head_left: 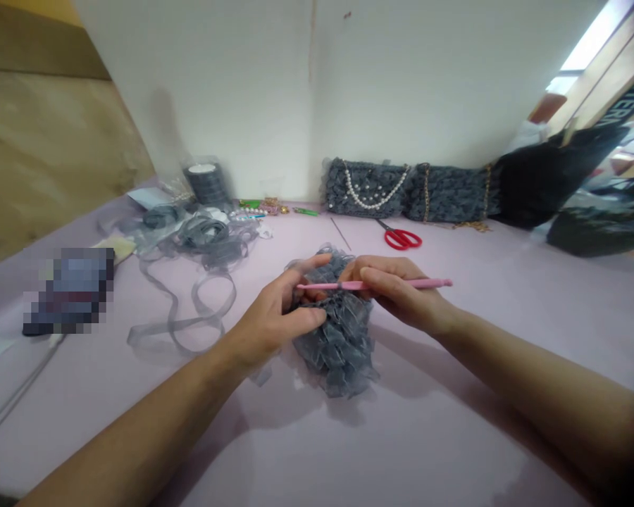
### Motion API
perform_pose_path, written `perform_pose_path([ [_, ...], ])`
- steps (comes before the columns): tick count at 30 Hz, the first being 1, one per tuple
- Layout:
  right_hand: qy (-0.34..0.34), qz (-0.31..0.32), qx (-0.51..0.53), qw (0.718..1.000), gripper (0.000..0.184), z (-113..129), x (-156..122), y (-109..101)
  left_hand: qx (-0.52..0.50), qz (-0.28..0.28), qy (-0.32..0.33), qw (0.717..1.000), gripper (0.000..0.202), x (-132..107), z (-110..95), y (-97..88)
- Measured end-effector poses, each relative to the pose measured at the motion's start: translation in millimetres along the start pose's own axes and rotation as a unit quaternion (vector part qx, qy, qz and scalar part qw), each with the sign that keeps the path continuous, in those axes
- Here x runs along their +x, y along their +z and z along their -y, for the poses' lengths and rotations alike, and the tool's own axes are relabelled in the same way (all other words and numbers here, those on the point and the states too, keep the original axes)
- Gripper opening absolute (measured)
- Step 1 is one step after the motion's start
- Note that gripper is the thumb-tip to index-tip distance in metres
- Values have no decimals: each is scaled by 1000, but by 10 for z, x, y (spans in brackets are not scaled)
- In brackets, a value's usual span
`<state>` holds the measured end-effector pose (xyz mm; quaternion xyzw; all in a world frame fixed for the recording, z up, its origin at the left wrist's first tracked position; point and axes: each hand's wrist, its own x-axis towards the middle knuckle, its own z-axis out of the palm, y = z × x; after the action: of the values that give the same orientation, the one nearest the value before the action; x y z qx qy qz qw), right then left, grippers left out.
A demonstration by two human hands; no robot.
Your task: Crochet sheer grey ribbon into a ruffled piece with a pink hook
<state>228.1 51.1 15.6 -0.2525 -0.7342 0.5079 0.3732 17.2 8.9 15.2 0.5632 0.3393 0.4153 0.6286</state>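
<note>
a: what lies under the work?

b: a pale lilac tabletop [507, 282]. take the grey ruffled piece [338, 345] as the clock's centre: a whitish wall [243, 91] rises at twelve, a tan panel [47, 141] stands off at ten, and a dark bag [549, 176] sits at two.

a: anything else about?

b: coiled grey ribbon [208, 232] at ten, a pixelated object [79, 289] at nine, red-handled scissors [401, 239] at one. against the wall, between twelve and two, two ruffled grey purses [367, 186] stand side by side.

a: and the hands?

b: the left hand [277, 313] is closed around the upper end of the grey piece, thumb laid across it. the right hand [409, 306] grips the pink crochet hook [351, 285] between thumb and fingers.

a: which way does the hook point?

b: its tip faces nine, by the left fingers; its butt sticks out past the right hand toward three. the shaft is almost level, crossing over the grey piece's upper part. i can't tell whether the tip is through a loop.

a: the piece's own long axis?

b: roughly twelve to six, its frilled end toward six.
</note>
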Motion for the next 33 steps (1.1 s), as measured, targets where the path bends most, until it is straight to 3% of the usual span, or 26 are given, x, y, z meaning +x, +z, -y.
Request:
perform_pose_path([
  [3, 2, 9, 10, 1000, 32, -3, -2, -4, 14, -21, 3, 1000, 59, 8, 22, -8],
  [10, 37, 36, 4, 999, 30, 120, 6, -99, 35, -17, 17, 999, 68, 14, 20, -55],
  [17, 44, 105, -122, 986, 27, 361, 4, -223, 74, -46, 24, 996, 71, 30, 5, -65],
  [24, 9, 89, -223, 971, 31, 446, -3, -217, 111, -74, 37, 990, 70, 12, 0, -65],
  [30, -31, 91, -326, 941, 28, 539, -37, -97, 222, -132, 72, 963, 66, -40, -22, -32],
  [33, -82, 84, -407, 906, 26, 532, -69, 83, 253, -167, 111, 947, 63, -53, -5, 6],
])
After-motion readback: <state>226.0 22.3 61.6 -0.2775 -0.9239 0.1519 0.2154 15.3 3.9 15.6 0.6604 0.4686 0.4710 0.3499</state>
